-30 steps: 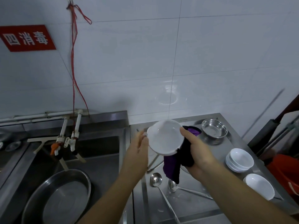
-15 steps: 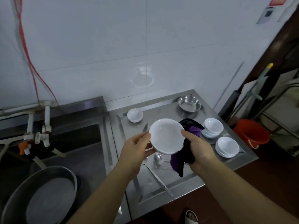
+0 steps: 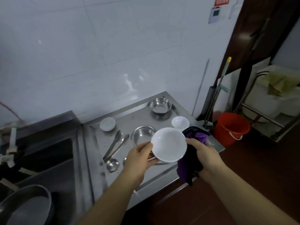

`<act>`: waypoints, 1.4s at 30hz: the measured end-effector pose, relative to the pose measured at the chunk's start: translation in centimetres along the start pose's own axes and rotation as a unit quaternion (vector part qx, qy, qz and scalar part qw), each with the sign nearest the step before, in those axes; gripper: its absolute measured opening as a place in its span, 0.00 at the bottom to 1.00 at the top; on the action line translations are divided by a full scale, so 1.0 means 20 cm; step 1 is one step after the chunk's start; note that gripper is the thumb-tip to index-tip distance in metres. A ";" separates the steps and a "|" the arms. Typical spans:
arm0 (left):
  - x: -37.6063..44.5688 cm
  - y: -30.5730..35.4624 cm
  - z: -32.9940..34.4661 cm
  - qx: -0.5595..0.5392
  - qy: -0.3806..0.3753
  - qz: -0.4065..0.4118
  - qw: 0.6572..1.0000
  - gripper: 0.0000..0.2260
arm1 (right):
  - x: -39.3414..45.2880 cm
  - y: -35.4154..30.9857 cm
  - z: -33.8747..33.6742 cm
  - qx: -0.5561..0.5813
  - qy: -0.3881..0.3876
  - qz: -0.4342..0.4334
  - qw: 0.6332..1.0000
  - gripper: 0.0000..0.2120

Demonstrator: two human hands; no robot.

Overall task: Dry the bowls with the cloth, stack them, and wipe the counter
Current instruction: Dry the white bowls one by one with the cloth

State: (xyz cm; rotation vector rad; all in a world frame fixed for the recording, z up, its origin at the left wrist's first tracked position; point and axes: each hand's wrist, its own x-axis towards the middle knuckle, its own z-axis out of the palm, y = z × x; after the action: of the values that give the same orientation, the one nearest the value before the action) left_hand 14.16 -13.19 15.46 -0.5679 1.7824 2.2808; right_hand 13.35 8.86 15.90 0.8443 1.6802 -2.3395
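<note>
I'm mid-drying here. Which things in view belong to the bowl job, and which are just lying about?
Belongs to the job:
white bowl held by left hand and right hand
purple cloth in the right hand
stacked white bowls
small white bowl
steel bowls
counter

Just lying about:
tongs
ladle
red bucket
mop handle

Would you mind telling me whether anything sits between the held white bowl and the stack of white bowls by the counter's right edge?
Nothing visible does. The round white bowl, held by the left hand and right hand, hovers just short of the stacked white bowls; only the purple-and-black cloth, in the right hand, hangs beside the path.
</note>
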 end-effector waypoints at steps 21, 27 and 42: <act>0.60 -0.40 0.96 0.063 -0.058 -0.120 0.989 0.09 | 0.73 -0.20 -0.81 -0.143 0.174 -0.008 0.974 0.11; 0.97 -0.35 1.11 0.076 -0.073 -0.160 0.981 0.07 | 1.02 -0.32 -0.78 -0.195 0.205 0.019 0.959 0.12; 1.25 -0.53 1.15 0.052 0.083 -0.226 0.969 0.05 | 1.61 -0.31 -0.71 -0.377 0.082 0.050 0.921 0.11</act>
State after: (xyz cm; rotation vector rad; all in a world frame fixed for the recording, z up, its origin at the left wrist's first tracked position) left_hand -8.60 9.55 0.52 -1.0480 1.6180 1.8662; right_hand -10.92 30.57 1.31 0.9235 2.2793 -1.3680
